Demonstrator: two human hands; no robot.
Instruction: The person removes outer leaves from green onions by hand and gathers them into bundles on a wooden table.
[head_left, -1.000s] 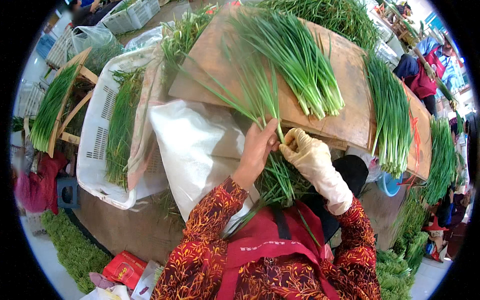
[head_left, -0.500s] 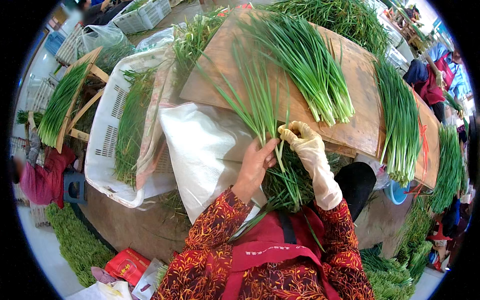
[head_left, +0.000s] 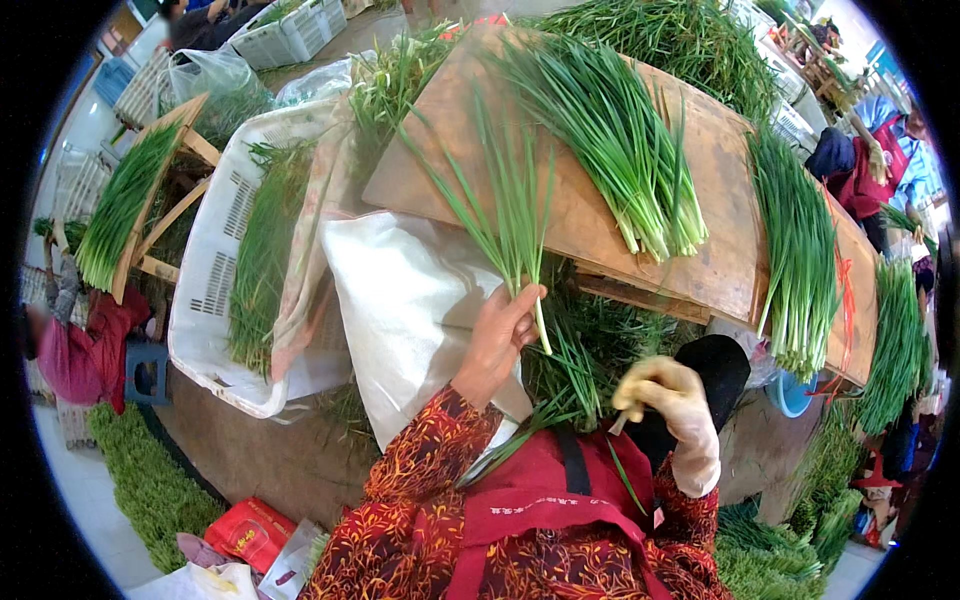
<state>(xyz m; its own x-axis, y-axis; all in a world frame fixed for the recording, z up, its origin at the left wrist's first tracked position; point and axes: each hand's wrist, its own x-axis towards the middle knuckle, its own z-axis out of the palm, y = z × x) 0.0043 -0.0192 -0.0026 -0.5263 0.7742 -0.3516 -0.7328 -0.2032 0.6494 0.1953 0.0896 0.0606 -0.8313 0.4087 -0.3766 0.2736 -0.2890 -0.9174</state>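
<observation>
Bare fingers of my left hand [head_left: 497, 338] are closed round the lower stalks of a small bunch of garlic chives [head_left: 515, 225]. Its leaves fan up over the near edge of a wooden board [head_left: 430, 175]. One pale stalk end pokes out below the fingertips. My right hand [head_left: 678, 410], in a cream glove, is lower down by my knee. Thumb and fingers there pinch a small pale scrap [head_left: 619, 424], perhaps a bit of leaf sheath. On the board lies a larger chive pile [head_left: 625, 160], white ends toward me. Another bundle [head_left: 798, 255] rests further right, near red ties [head_left: 846, 275].
Left of me stands a white plastic basket [head_left: 205, 300] with loose greens. A white sack [head_left: 395, 300] hangs beside my left arm. Cut leaves [head_left: 570, 370] lie below the board. A blue basin [head_left: 792, 396] sits under its right end. Other people work at both sides.
My right hand has left the chives and moved down and right, toward my knee, with a pale scrap in its fingers. My left hand keeps hold of the chives, nearly in place.
</observation>
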